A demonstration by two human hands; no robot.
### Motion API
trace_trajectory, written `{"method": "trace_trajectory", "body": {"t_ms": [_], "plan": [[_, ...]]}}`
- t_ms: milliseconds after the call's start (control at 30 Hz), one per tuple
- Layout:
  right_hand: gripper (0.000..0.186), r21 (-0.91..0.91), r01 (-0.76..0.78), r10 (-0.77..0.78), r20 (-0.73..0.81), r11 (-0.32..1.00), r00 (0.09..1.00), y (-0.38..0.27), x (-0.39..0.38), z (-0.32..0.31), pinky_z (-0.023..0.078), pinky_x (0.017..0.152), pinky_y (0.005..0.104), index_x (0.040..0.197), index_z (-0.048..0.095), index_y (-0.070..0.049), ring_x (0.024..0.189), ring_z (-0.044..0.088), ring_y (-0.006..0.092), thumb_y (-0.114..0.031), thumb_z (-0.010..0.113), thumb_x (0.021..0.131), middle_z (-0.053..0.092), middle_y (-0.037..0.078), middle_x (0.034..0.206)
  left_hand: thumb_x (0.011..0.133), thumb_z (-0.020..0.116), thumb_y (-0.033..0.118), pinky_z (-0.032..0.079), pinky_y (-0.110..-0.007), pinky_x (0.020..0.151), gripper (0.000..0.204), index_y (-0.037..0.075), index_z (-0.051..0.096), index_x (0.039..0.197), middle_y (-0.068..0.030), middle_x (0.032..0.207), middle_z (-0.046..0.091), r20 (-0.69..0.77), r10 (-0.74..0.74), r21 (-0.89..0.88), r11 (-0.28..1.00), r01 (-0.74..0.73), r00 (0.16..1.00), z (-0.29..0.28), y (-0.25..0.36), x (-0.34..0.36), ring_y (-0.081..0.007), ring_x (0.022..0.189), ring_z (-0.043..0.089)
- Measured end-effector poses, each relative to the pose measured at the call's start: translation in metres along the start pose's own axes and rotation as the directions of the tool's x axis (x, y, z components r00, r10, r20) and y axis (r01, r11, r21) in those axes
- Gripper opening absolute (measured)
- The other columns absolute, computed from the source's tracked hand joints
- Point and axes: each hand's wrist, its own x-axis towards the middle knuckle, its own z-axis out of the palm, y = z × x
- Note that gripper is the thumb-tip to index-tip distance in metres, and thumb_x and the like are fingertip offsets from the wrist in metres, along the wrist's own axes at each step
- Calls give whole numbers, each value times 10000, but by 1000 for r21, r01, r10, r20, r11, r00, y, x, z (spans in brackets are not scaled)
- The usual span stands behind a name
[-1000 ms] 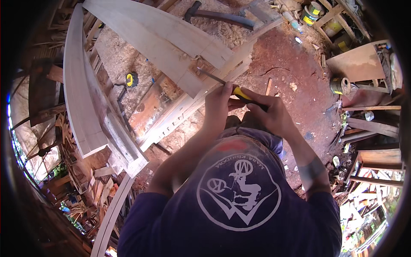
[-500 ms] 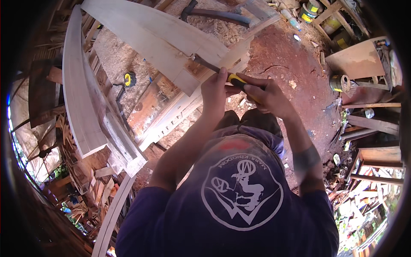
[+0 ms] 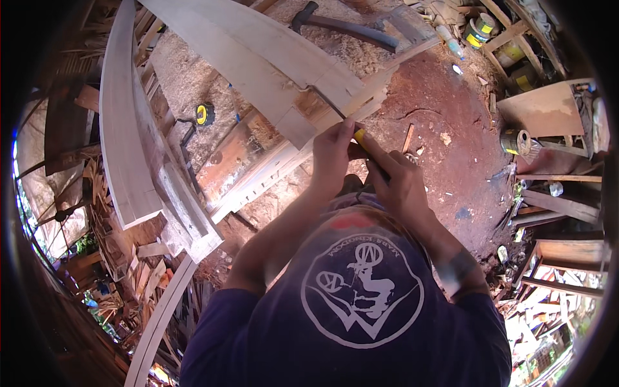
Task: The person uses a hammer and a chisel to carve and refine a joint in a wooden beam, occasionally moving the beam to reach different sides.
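Note:
A chisel (image 3: pixel 358 135) with a yellow and black handle slants over the near end of a wide pale board (image 3: pixel 258 61). My right hand (image 3: pixel 401 175) is closed round its handle. My left hand (image 3: pixel 332 147) pinches it farther forward, where the blade meets the handle. The blade's tip rests at or just over the board, beside a recessed, darker brown patch (image 3: pixel 311 104); whether it touches I cannot tell. Beneath the board runs a long pale timber (image 3: pixel 258 182) with several slots along it.
A hammer (image 3: pixel 351 32) lies at the far side on wood shavings. Left of the board are a yellow and black tape measure (image 3: pixel 204 115) and a curved wooden piece (image 3: pixel 122 129). Tins (image 3: pixel 478 31) and a plastic bottle (image 3: pixel 449 40) stand or lie at the far right.
My hands and the chisel have come slightly nearer to me, and the blade now shows narrower, as if turned. The whole scene has shifted a little right and down in view.

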Motion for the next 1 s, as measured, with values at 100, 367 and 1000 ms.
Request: {"method": "trace_trajectory", "body": {"t_ms": [100,367,1000], "plan": [[562,33,-24,23,26,999,999,0,-5,2,544,633,478,1480,576,-198,707,681,371,-110,664,932,646,198,815,1087,572,315,642,-326,707,370,-37,682,1052,-80,886,699,-31,-84,-65,995,82,996,2,2,-6,-185,748,735],[479,22,7,-7,-18,1000,1000,1,7,12,554,672,455,1443,614,-130,693,687,337,-108,637,966,666,213,829,1084,580,306,636,-311,664,361,-34,682,1018,-81,878,705,-38,-52,9,999,52,998,-3,5,5,-181,716,731],[467,8,32,-32,-23,999,999,20,1,17,524,629,430,1410,650,-137,671,683,317,-69,646,948,674,216,787,1090,521,316,596,-318,791,388,-39,672,1129,-111,988,706,-25,-55,102,993,57,998,-5,-9,6,-233,903,757]]}}
